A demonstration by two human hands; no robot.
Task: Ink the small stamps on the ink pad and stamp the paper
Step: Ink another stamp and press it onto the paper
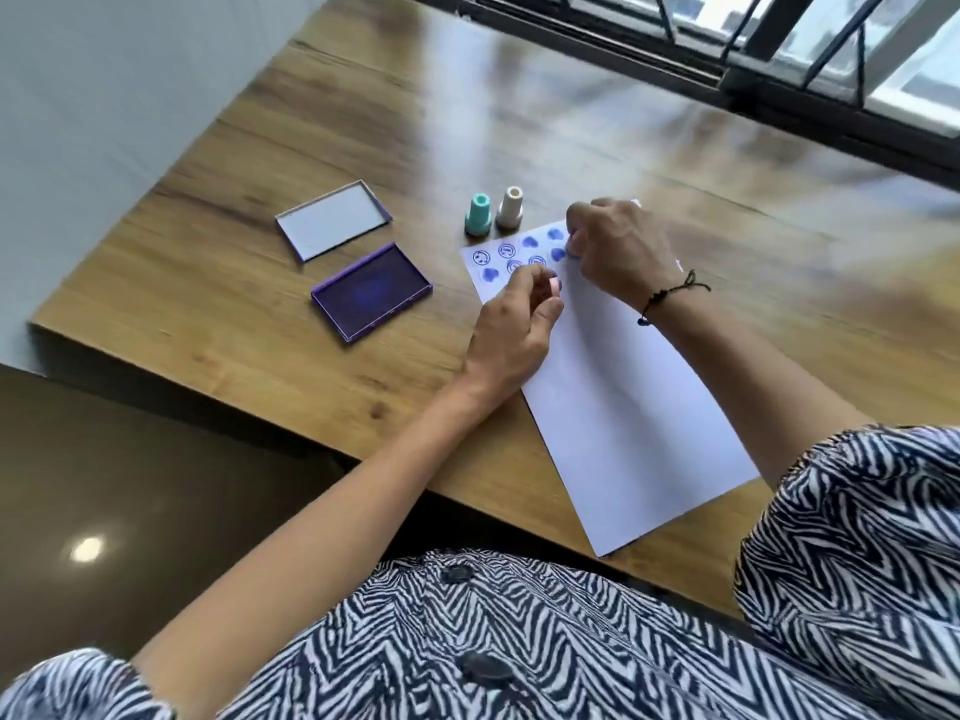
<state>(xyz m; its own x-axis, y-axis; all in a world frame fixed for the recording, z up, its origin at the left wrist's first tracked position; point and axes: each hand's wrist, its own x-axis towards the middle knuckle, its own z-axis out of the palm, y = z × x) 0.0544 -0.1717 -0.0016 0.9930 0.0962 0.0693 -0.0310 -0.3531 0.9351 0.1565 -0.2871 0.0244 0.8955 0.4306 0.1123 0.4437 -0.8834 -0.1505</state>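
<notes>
A white paper (618,397) lies slanted on the wooden table, with several blue stamp marks (519,249) at its far end. My left hand (511,330) pinches a small pink stamp (555,286) just above the paper near the marks. My right hand (618,249) is curled over the paper's far edge, and its fingertips pinch something small and bluish that I cannot make out. A teal stamp (478,216) and a cream stamp (510,208) stand upright just beyond the paper. The open purple ink pad (371,292) lies to the left.
The ink pad's lid (332,220) lies face up behind the pad. The table edge (218,392) runs diagonally in front of me. A dark window frame (779,70) borders the table's far side.
</notes>
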